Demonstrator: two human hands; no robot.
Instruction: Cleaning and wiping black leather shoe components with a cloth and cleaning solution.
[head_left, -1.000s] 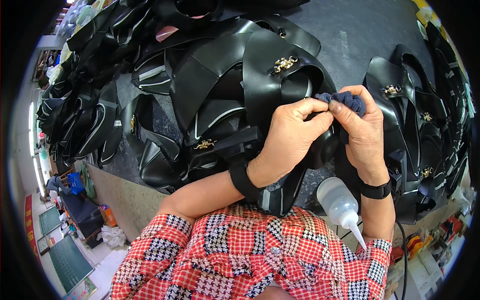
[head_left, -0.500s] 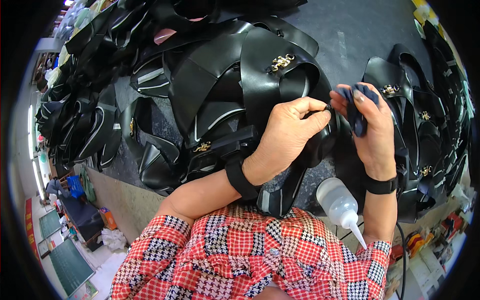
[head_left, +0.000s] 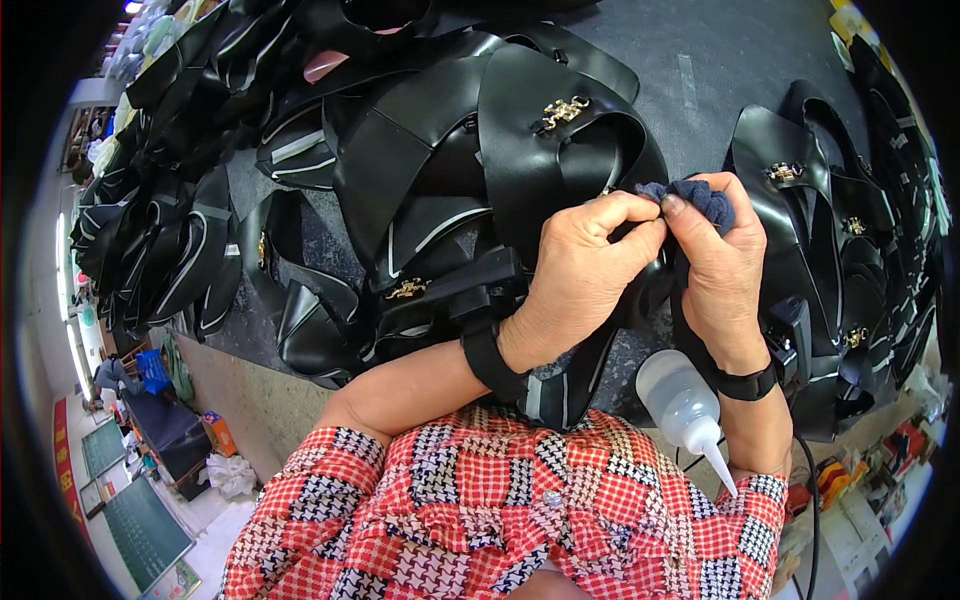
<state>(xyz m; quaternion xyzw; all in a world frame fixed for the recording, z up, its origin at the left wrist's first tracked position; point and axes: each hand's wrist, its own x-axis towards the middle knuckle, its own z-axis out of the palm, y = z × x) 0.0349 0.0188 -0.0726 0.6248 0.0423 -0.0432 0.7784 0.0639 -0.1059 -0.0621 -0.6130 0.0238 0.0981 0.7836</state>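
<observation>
My left hand (head_left: 585, 265) is closed in a pinch, thumb against forefinger, at the edge of a black leather shoe upper (head_left: 650, 290). Most of that piece is hidden beneath my hands. A bunched dark blue cloth (head_left: 712, 203) is gripped in my right hand (head_left: 725, 285), which presses it against the left fingertips. Just beyond the left hand lies a big black upper (head_left: 520, 130) with a gold chain ornament (head_left: 563, 113). Whatever small part sits between the fingertips is covered.
Black leather uppers with pale edging are heaped at the left (head_left: 190, 250) and along the right (head_left: 850, 200). A translucent squeeze bottle (head_left: 680, 400) with a pointed nozzle rests by my right forearm. Bare dark tabletop (head_left: 740, 60) shows at the far side.
My right hand has moved left, bringing the blue cloth from beside the left fingers up against them. My left hand keeps its pinch and has barely shifted.
</observation>
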